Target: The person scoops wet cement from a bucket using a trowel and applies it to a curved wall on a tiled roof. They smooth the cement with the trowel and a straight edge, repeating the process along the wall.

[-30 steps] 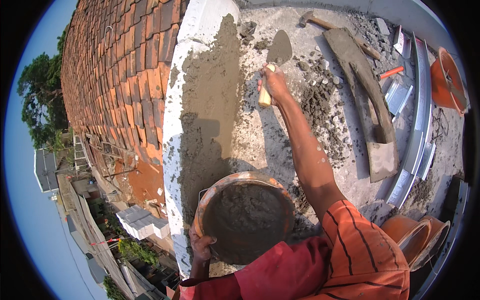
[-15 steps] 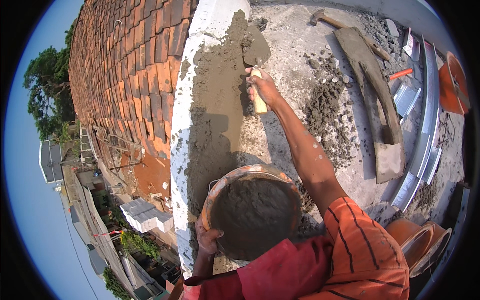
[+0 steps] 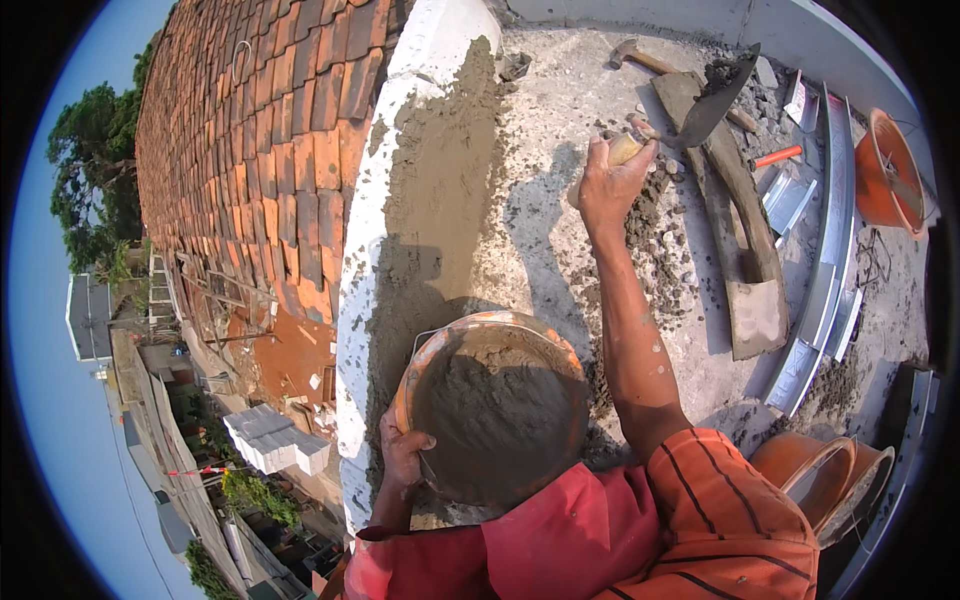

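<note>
My right hand [image 3: 615, 180] grips the wooden handle of a trowel [image 3: 715, 108], its blade tilted up over the far right with some mortar on it. Close to my body, my left hand [image 3: 405, 452] is closed on the left rim of an orange bucket [image 3: 415, 375]. Grey wet mortar [image 3: 500, 410] fills much of that bucket. Beyond it, a smoothed strip of mortar [image 3: 435, 200] runs along the inner side of a white wall ledge [image 3: 362, 270].
Orange roof tiles [image 3: 270, 150] slope away left of the ledge. To the right lie a hammer [image 3: 645, 58], a long wooden board [image 3: 755, 310], metal channels [image 3: 825, 270] and mortar crumbs. An orange bucket [image 3: 890, 180] stands far right; more buckets [image 3: 805, 465] lie near my right sleeve.
My right hand has swung the trowel rightward, away from the mortar strip, and its blade is now lifted and turned. My left hand still holds the bucket.
</note>
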Demonstrator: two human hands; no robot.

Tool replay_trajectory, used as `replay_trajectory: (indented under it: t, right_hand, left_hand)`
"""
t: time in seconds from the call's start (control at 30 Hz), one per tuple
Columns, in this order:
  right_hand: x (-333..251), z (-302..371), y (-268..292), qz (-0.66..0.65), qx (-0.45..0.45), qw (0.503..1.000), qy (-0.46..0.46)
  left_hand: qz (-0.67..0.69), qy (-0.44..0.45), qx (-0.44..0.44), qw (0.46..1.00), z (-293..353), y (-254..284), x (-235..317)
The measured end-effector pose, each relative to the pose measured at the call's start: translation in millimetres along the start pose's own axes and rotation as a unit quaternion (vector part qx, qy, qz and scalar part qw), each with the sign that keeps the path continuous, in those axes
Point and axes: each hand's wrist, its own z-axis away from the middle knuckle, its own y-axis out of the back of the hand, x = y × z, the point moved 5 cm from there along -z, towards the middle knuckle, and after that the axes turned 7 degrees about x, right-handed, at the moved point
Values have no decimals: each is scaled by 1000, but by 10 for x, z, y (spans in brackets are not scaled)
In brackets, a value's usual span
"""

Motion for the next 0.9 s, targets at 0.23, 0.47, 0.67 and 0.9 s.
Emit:
replay_trajectory:
  t: [0.23,0.47,0.67,0.9]
  right_hand:
    - [-337,974,894,225,-561,792,82]
    - [-1194,537,1294,575,-626,493,188]
    - [-313,1212,1457,508,-765,381,110]
    - [-572,1401,1596,432,-774,463,-19]
  left_hand:
    - [51,10,18,999,-210,-144,-52]
    - [21,-57,-58,996,-215,-649,128]
    - [-57,-136,-98,984,-143,-819,61]
    - [70,-48,-58,995,-108,-409,104]
